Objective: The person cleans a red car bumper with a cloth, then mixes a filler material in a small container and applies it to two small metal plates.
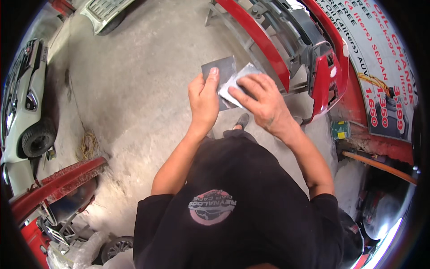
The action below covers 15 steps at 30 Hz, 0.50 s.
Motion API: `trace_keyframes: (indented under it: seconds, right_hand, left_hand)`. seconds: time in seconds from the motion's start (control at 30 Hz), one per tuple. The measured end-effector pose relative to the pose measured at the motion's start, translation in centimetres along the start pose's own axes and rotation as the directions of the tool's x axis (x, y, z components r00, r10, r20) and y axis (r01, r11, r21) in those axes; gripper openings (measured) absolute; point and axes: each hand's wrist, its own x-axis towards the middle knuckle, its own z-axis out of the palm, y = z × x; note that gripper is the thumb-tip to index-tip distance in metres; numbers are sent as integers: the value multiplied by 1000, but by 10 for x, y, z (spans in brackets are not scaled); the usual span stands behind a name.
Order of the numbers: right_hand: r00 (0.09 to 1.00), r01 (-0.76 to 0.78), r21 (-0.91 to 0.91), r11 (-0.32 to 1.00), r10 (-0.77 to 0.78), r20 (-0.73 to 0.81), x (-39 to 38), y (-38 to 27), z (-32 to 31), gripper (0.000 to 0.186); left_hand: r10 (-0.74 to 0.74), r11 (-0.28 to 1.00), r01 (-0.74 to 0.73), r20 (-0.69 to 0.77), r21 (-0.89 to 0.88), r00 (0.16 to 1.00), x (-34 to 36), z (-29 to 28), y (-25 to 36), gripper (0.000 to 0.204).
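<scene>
In front of my body, my left hand [204, 96] grips a dark grey sheet [222, 66] that looks like sandpaper, its thumb lying on the front face. My right hand [264, 99] is closed on a pale, whitish folded piece [232, 85], with its fingers pressed over the top. The pale piece overlaps the right side of the dark sheet. Whether it is paper or cloth I cannot tell. A lower corner of dark sheet shows below the pale piece, between the hands.
Red and black car bumpers [324, 83] rest on a stand at the front right. A green can [341, 130] is beside a red ledge under a large sign [385, 67]. At left are a white vehicle [20, 107] and a red metal beam [67, 184]. Concrete floor [130, 58] lies ahead.
</scene>
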Motion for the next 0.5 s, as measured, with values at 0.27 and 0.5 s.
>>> trace_keyframes:
  seconds: [0.27, 0.5]
  right_hand:
    - [999, -28, 120, 992, 24, 35, -24, 5, 9, 46]
    - [947, 22, 585, 811, 170, -271, -11, -4, -13, 56]
  left_hand:
    - [38, 997, -34, -65, 68, 997, 21, -11, -7, 35]
    - [-243, 866, 238, 46, -439, 969, 26, -4, 5, 26]
